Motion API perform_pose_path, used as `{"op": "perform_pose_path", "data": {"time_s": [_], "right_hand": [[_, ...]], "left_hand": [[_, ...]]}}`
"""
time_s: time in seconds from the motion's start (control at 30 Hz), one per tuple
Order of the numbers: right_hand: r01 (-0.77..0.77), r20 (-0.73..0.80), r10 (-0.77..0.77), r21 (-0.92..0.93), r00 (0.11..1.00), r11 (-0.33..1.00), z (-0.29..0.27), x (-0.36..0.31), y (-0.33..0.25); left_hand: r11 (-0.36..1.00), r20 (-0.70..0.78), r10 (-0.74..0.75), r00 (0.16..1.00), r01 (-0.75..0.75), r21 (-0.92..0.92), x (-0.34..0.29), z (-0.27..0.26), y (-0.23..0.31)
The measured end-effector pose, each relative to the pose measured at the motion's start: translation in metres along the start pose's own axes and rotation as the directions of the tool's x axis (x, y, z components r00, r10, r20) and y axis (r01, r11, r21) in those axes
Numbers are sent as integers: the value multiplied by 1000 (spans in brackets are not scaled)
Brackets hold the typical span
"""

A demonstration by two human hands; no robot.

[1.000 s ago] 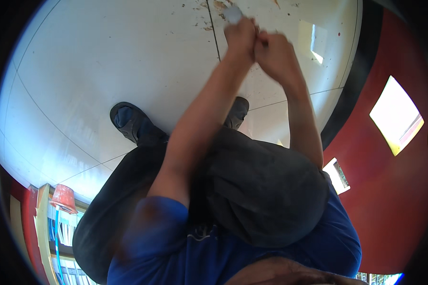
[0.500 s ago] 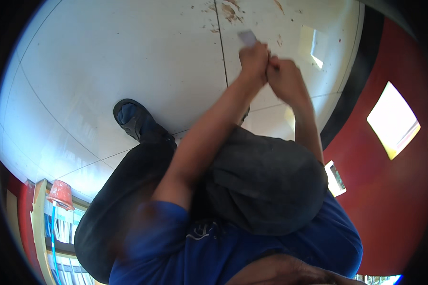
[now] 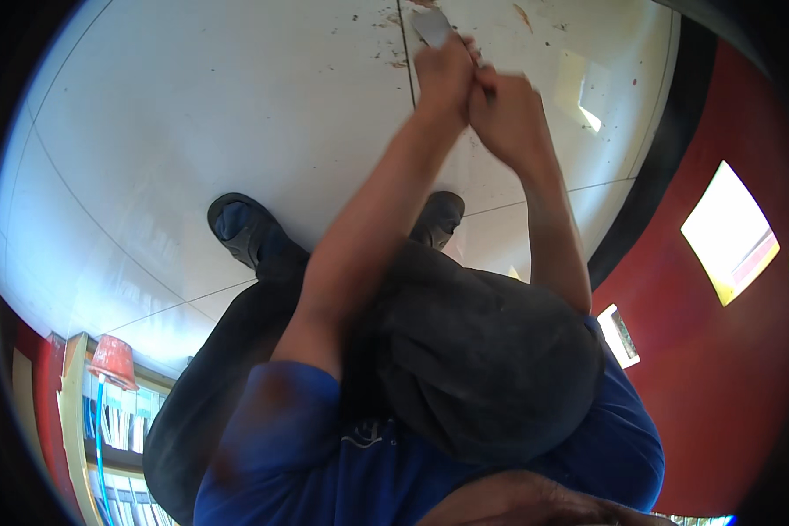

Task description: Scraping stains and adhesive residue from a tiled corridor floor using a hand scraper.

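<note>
- Glossy pale tiled floor [image 3: 149, 114] spreads out below, its right edge closed off by a curving dark border strip [image 3: 647, 188].
- Nearest, a person in a blue shirt [image 3: 276, 438] squats with dark trousers [image 3: 491, 368] folded at the knees; a left shoe [image 3: 235, 226] and a right shoe [image 3: 444, 215] stand on the tiles.
- Beyond the shoes, the left hand [image 3: 445, 74] is clamped around a scraper [image 3: 431, 26], its flat grey blade pointing away toward the floor's far side. Whether the blade touches the tile cannot be told.
- Against it, the right hand [image 3: 510, 114] is curled tightly, apparently on the handle's near end, which the fingers hide.
- Compared with half a second ago, both hands have gone farther out and slightly left, away from the floor's right edge. That brings the blade up to the floor's dark seam [image 3: 408, 66] and the brown residue [image 3: 422, 3], so it seems to be back at the soiled patch.
- Crumbs lie scattered around the blade, with a brown streak [image 3: 522, 15] farther right.
- Past the border strip rises a red wall [image 3: 719, 377] with a bright pane [image 3: 728, 232]; beyond the floor's lower-left side hangs a reddish bucket [image 3: 112, 361].
</note>
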State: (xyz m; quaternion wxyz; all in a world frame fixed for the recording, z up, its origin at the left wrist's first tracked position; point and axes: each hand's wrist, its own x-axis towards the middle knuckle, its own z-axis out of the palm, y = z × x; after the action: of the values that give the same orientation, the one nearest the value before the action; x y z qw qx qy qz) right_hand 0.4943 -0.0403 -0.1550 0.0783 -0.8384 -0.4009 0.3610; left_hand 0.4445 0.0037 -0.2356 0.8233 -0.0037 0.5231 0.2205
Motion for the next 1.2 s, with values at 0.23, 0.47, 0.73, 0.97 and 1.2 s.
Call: {"op": "perform_pose_path", "data": {"time_s": [0.23,0.47,0.73,0.97,1.2], "right_hand": [[-34,158,44,-69,986,997,-17,0,-15],[22,97,-19,-21,995,1000,1,-2,2],[46,107,-41,-50,993,998,-2,-1,8],[-72,108,67,39,992,997,-23,27,-9],[-215,101,213,10,972,977,-8,-20,10]], "left_hand": [[991,-123,-85,989,71,-112,-18,4,4],[996,-135,-69,988,61,-65,-11,-3,3],[1000,-108,-13,994,13,-1,-4,-6,-4],[995,77,98,992,-100,24,6,17,19],[981,-175,-190,966,182,-63,-17,7,-17]]}}
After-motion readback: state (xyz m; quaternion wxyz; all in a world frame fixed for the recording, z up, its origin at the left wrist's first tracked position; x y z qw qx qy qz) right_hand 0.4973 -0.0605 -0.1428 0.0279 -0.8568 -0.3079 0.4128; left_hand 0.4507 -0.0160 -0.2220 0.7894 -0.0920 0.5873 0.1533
